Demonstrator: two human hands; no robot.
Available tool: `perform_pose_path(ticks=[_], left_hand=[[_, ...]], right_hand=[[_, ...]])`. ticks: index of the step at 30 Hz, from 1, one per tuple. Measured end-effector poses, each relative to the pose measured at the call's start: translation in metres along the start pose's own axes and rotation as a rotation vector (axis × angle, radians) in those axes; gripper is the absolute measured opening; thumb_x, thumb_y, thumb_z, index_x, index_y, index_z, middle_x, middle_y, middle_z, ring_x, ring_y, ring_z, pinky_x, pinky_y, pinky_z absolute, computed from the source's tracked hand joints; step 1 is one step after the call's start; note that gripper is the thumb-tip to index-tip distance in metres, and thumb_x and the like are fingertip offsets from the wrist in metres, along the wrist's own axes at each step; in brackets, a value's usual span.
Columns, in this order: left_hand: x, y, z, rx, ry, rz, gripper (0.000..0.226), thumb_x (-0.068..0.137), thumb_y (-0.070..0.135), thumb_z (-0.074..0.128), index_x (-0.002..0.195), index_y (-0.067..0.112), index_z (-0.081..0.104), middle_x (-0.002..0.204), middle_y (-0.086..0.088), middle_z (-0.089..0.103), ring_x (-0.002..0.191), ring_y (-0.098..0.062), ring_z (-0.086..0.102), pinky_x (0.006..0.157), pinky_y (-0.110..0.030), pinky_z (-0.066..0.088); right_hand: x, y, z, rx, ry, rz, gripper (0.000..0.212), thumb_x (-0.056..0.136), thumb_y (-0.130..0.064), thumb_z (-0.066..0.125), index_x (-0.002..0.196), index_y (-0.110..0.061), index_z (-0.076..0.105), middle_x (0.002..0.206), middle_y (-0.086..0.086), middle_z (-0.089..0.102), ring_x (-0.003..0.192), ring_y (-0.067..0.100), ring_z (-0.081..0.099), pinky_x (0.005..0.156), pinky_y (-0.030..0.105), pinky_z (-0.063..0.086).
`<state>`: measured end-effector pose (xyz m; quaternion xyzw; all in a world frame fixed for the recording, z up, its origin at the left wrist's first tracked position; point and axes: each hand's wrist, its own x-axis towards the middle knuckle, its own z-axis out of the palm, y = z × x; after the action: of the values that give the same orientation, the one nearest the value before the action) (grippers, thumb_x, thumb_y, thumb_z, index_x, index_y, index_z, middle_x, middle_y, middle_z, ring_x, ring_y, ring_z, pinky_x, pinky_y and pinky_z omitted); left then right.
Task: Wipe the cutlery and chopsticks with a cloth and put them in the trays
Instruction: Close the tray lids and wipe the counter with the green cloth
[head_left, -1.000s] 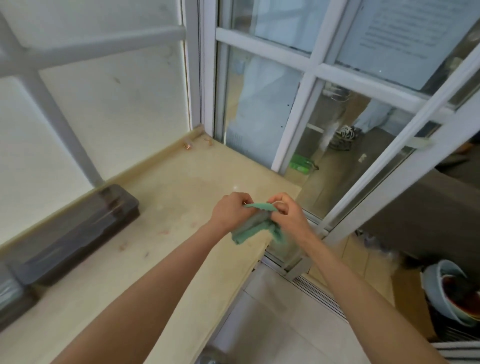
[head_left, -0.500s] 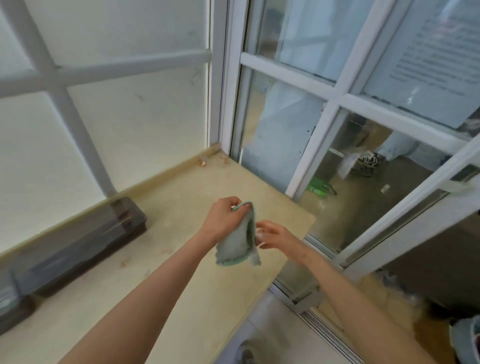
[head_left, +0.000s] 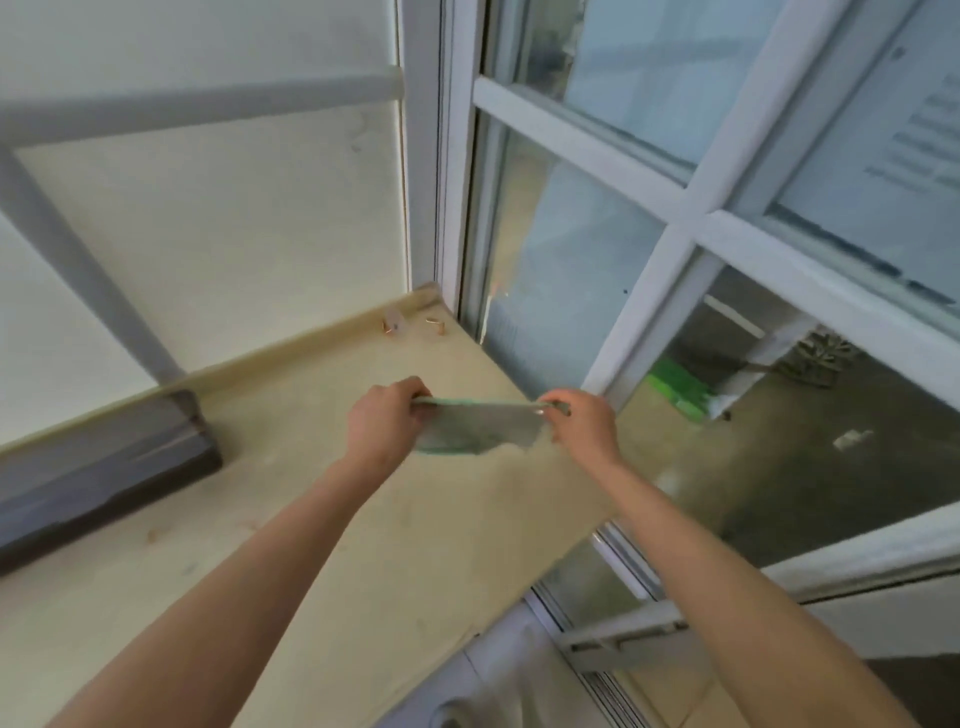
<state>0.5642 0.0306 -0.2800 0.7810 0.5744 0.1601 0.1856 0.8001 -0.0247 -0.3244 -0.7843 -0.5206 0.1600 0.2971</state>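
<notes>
Item: green cloth (head_left: 475, 431), pulled taut between your left hand (head_left: 387, 423) and right hand (head_left: 582, 428), both pinching it, likely readying a wipe. Dark tray (head_left: 104, 467) well left of grip; cutlery unseen.

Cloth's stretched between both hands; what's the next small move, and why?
Probably gather the cloth into the left hand, freeing the right hand for cutlery: both hands pinch its top edge, no cutlery shows, the dark tray sits left.

soft daylight through the window (head_left: 597, 249), slight motion blur, wide-angle bending at edges
</notes>
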Motion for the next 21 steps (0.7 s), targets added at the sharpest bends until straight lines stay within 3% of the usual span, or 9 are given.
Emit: perform_pose_path(ticks=[2,4,7,10,13,15,18,21], left_hand=[[-0.004,0.01,0.004,0.038,0.232,0.09,0.008,0.083,0.016,0.062,0.089,0.014,0.067,0.08,-0.012,0.064,0.079,-0.034,0.059,0.061,-0.036,0.042],[-0.015,0.013,0.024,0.128,0.259,0.185,0.008,0.073,0.017,0.072,0.076,0.012,0.067,0.073,-0.008,0.062,0.073,-0.032,0.058,0.056,-0.035,0.042],[-0.042,0.008,0.081,0.255,0.041,0.192,0.021,0.054,0.02,0.084,0.064,0.02,0.066,0.066,-0.001,0.06,0.067,-0.027,0.061,0.051,-0.03,0.043],[-0.068,-0.003,0.128,0.28,-0.181,0.144,0.029,0.047,0.016,0.086,0.062,0.02,0.061,0.062,-0.001,0.058,0.059,-0.026,0.061,0.047,-0.028,0.041],[-0.086,-0.004,0.15,0.255,-0.255,0.157,0.034,0.042,0.016,0.083,0.064,0.018,0.057,0.069,-0.001,0.055,0.06,-0.023,0.058,0.045,-0.029,0.04],[-0.092,0.001,0.151,0.227,-0.26,0.178,0.029,0.047,0.019,0.078,0.068,0.018,0.058,0.087,-0.003,0.059,0.073,-0.023,0.06,0.054,-0.029,0.046],[-0.098,0.01,0.157,0.08,-0.304,0.197,0.015,0.069,0.02,0.059,0.083,0.013,0.058,0.119,-0.009,0.049,0.105,-0.029,0.05,0.082,-0.034,0.044],[-0.109,0.023,0.164,0.098,-0.345,0.244,0.016,0.071,0.024,0.053,0.083,0.016,0.061,0.124,-0.008,0.047,0.117,-0.029,0.044,0.101,-0.041,0.033]], right_hand=[[0.015,0.006,-0.01,0.143,0.039,-0.096,0.013,0.08,-0.002,0.068,0.089,-0.008,0.075,0.092,0.01,0.071,0.083,0.02,0.064,0.073,0.024,0.046],[0.017,0.023,-0.008,0.137,0.006,-0.131,0.018,0.076,0.006,0.067,0.09,-0.003,0.075,0.097,0.014,0.07,0.089,0.021,0.063,0.078,0.023,0.045],[0.0,0.065,0.009,-0.016,-0.131,-0.092,0.02,0.074,0.009,0.067,0.09,-0.001,0.075,0.102,0.019,0.068,0.097,0.028,0.064,0.083,0.02,0.04],[-0.025,0.095,0.02,-0.121,-0.317,-0.019,0.018,0.082,0.001,0.065,0.099,0.0,0.073,0.122,0.017,0.059,0.112,0.031,0.057,0.097,0.025,0.036],[-0.044,0.114,0.016,-0.215,-0.291,-0.054,0.019,0.087,-0.005,0.061,0.101,-0.008,0.074,0.134,0.006,0.053,0.118,0.026,0.052,0.098,0.03,0.038],[-0.054,0.122,0.01,-0.279,-0.197,-0.11,0.016,0.084,-0.004,0.063,0.092,-0.012,0.075,0.128,0.004,0.057,0.108,0.027,0.056,0.087,0.034,0.045],[-0.064,0.134,0.006,-0.32,-0.107,-0.161,0.015,0.073,0.003,0.066,0.077,-0.011,0.071,0.112,0.007,0.062,0.079,0.032,0.061,0.064,0.037,0.052],[-0.068,0.134,0.004,-0.356,-0.069,-0.118,0.015,0.065,0.004,0.063,0.071,-0.009,0.068,0.098,0.008,0.06,0.076,0.031,0.057,0.057,0.034,0.049]])
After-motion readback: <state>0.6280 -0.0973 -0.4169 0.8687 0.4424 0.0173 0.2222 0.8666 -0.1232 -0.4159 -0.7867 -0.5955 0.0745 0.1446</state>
